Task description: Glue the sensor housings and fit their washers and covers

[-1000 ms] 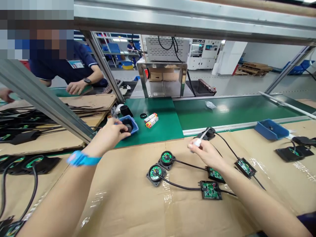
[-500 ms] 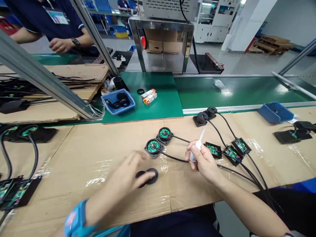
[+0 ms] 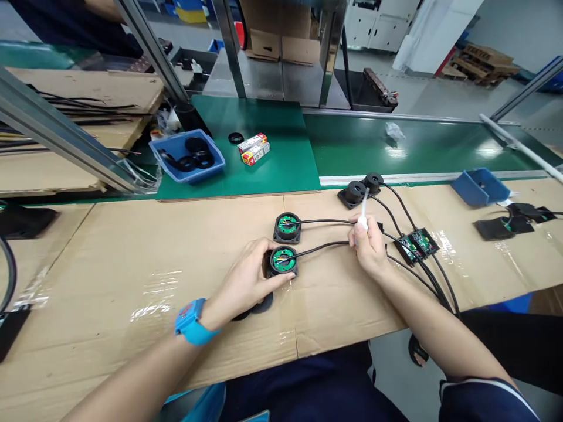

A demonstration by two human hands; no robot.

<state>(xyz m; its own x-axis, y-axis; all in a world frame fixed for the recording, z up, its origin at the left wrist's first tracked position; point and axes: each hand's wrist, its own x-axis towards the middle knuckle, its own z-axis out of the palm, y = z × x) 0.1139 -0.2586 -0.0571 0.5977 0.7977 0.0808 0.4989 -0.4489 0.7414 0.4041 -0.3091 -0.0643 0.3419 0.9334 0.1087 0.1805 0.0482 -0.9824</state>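
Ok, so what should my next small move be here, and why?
Probably swing the white nozzle bottle in your right hand over to the nearer black housing and tip it down. Your left hand holds that housing, its green circuit board faces up uncovered, and the bottle's nozzle points away from it.
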